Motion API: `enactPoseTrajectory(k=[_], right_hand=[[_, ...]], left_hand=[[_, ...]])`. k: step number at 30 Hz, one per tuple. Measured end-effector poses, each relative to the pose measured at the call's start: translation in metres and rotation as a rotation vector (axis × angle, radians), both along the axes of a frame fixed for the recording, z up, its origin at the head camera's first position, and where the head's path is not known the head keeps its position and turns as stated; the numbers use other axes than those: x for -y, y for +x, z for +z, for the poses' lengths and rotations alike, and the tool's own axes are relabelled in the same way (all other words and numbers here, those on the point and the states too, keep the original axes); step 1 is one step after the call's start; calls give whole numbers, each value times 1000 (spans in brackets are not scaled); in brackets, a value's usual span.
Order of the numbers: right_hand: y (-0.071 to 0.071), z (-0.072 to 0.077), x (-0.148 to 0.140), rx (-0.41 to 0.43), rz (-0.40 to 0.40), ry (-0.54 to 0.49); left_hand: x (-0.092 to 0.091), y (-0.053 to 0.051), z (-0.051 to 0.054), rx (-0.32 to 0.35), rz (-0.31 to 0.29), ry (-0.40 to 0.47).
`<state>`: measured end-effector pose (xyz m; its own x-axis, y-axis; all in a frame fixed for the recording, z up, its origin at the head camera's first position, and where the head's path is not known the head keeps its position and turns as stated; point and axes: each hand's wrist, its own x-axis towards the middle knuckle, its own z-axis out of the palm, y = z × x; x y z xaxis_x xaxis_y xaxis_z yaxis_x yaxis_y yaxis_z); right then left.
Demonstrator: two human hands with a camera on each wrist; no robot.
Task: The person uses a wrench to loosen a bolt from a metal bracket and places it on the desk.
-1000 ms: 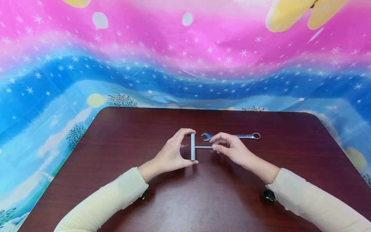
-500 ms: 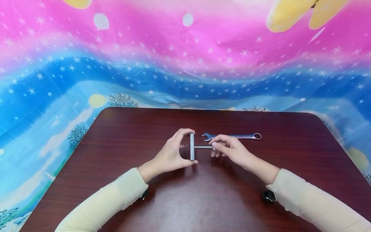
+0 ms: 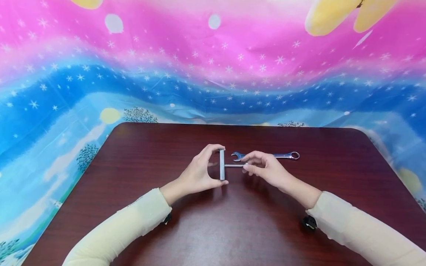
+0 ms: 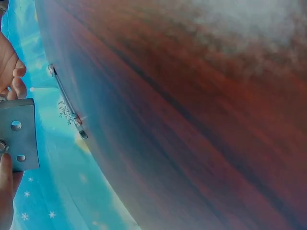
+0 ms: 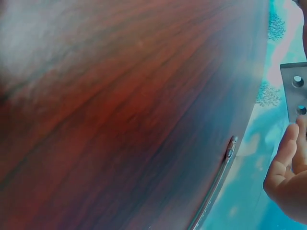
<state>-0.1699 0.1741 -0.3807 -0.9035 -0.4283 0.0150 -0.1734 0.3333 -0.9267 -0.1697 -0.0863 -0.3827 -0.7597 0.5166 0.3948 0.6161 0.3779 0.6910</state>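
Note:
Near the middle of the head view, my left hand (image 3: 198,171) grips a grey metal plate (image 3: 222,166) by its two opposite edges, thumb on the near one. The plate stands edge-on there; its holes show in the left wrist view, where a bolt tip (image 4: 2,145) sits in one and a finger touches close by. From the plate's right side a thin bolt (image 3: 234,166) sticks out level. My right hand (image 3: 267,170) pinches its far end between thumb and fingers, which hide most of the bolt's head. Holes in the plate (image 5: 290,88) also show in the right wrist view.
A combination wrench (image 3: 286,156) lies on the dark red-brown table (image 3: 159,147) just behind my right hand, which partly covers it. Behind the table's far edge hangs a printed pink and blue cloth (image 3: 186,66).
Thumb and fingers of my right hand have shifted around the bolt's end. Both hands, with plate and bolt, sit slightly higher in the head view. The wrench has stayed put.

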Motion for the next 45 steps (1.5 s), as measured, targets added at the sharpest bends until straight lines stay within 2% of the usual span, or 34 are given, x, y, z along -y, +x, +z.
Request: enactPoseTrajectory(k=[2,6,10,15,22,33,40,45], right_hand=[[0,0,-2,31,7,11],[-1,-1,-2,36,6,31],[-2,-2,-2,0,-20,-4],[-2,-3,0,-53,-11,-45],[0,-2,1,26,5,-7],[1,-1,5,-81,-6,-13],[4,1,4,9,25,5],[5,2,4,-24,16,22]], left_hand=[[0,0,0,-5,-1,-8],[-1,0,1,-4,-4,-19],[-2,0,2,-4,-3,-25],[0,0,2,-1,10,-19],[1,2,1,26,-7,15],[3,6,-1,34,18,-1],[5,7,0,15,17,-3],[4,7,-1,-11,21,-9]])
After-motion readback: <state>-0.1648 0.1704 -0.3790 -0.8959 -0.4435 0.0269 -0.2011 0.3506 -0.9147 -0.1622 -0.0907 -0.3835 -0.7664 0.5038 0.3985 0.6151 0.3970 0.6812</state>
